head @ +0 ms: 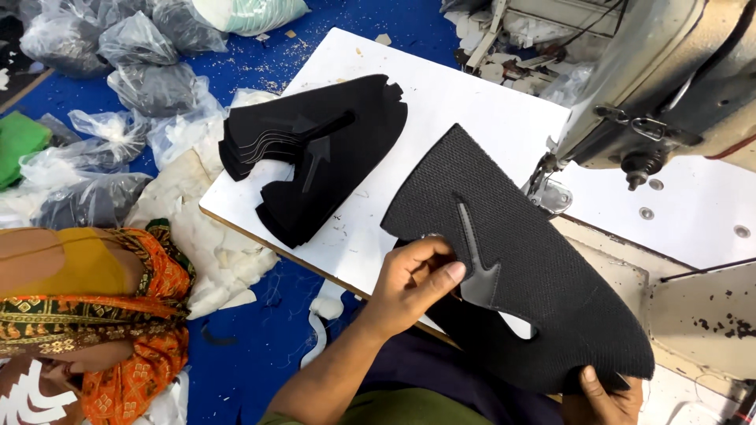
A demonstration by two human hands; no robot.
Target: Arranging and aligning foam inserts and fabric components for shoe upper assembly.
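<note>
My left hand (413, 277) pinches the near left edge of a large black mesh shoe-upper piece (535, 252), the thumb pressing on a thin grey strip (476, 264) laid on it. My right hand (605, 395) grips the same piece at its lower right corner, only partly in view. The piece lies across the white table (449, 102), its far tip close to the sewing machine's presser foot (549, 191). A stack of similar black cut pieces (315, 153) rests further left on the table.
A cream sewing machine (669, 86) fills the upper right. Plastic bags of material (134, 86) and white scraps (213, 244) lie on the blue floor at left. Another person in orange patterned clothing (102, 315) sits at lower left.
</note>
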